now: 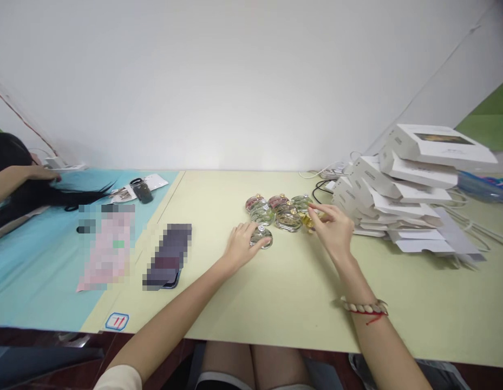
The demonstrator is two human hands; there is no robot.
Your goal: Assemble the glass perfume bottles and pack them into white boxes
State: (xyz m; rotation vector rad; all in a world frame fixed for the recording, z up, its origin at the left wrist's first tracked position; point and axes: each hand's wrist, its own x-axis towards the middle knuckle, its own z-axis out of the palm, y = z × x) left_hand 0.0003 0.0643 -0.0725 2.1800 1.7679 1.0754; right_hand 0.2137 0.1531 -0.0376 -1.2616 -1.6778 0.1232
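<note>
The left hand [239, 246] closes its grip on a round glass bottle [262, 236] lying mid-desk [283, 292]. Just right, the right hand [332, 230] pinches a small gold piece [307, 221] beside the cluster of bottles [279, 210]. White boxes [397, 189] are stacked farther right.

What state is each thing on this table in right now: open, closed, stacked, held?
Round clear glass bottle: lying flat, gripped by left hand.
Cluster of capped glass bottles: gold caps on, bunched together.
Small gold piece: at right hand fingertips; grip unclear.
White cardboard boxes: stacked, leaning.
Dark glass jar: standing, lid on.
</note>
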